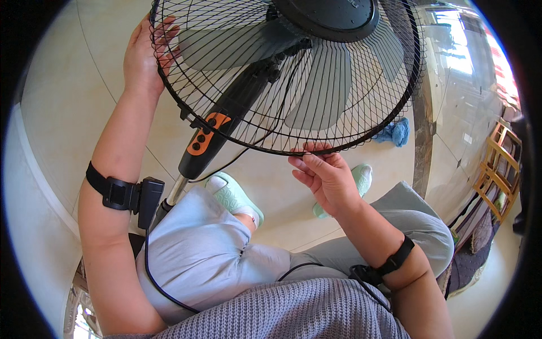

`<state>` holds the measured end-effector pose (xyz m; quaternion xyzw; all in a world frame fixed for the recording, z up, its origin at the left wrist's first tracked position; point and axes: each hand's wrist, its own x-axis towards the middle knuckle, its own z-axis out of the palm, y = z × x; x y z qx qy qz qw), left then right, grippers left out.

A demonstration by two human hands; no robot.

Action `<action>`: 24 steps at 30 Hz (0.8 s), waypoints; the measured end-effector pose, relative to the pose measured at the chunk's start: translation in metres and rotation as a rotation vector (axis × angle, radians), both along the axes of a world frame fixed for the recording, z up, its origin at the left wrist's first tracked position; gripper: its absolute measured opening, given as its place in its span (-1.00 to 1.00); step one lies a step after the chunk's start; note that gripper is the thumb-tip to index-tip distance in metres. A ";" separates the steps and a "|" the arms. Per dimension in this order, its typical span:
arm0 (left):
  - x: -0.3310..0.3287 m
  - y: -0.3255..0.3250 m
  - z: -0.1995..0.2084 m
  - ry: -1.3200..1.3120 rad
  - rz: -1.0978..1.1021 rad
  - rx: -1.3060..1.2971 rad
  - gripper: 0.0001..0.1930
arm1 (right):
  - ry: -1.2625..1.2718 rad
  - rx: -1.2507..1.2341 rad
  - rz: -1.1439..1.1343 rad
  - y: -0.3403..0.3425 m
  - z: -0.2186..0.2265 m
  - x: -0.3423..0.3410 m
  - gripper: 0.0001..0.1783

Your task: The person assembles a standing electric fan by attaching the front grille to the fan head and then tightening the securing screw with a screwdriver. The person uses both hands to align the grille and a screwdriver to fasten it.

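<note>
A black standing fan with a round wire grille [257, 145] fills the upper middle. Behind the wires sit grey translucent blades [323, 85], and water drops dot the black centre cap [327, 20]. My left hand [145, 59] is closed round the grille's left edge, its fingers partly hidden behind the wires. At the bottom rim my right hand [327, 174] pinches the edge between thumb and fingers, some fingertips behind it. The black fan neck [223, 121] slants down left, with an orange button panel [206, 134] and a metal pole [176, 191] below.
A dark cord [236, 156] hangs behind the grille. A blue crumpled cloth [400, 132] lies on the tiled floor beyond the rim. My feet, in green slippers [234, 198], are beneath the fan. At right stands a wooden rack [498, 166] beside fabric items.
</note>
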<state>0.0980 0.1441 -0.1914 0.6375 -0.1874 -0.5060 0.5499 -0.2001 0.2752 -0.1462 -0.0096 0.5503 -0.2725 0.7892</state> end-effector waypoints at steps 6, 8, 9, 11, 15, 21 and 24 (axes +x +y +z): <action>0.005 -0.003 -0.002 0.040 -0.006 0.059 -0.65 | 0.014 0.072 0.153 -0.003 0.002 -0.012 -0.74; 0.003 -0.004 -0.001 0.024 -0.026 0.034 -0.61 | 0.064 0.099 0.178 -0.011 0.001 -0.037 -0.70; 0.003 -0.004 0.000 0.042 -0.032 0.028 -0.62 | 0.091 0.115 0.139 -0.018 -0.002 -0.051 -0.67; 0.003 -0.004 0.003 0.025 -0.028 0.040 -0.62 | 0.243 0.059 0.000 -0.037 -0.014 -0.077 -0.62; 0.009 -0.013 0.004 0.028 -0.045 0.041 -0.62 | 0.482 -0.238 -0.382 -0.083 -0.026 -0.113 -0.67; 0.015 -0.018 -0.004 0.141 -0.052 0.011 -0.63 | 0.370 -0.376 -0.335 -0.126 -0.013 -0.109 -0.70; 0.014 -0.016 -0.003 0.103 -0.071 0.027 -0.61 | 0.371 -0.388 -0.348 -0.130 -0.010 -0.106 -0.75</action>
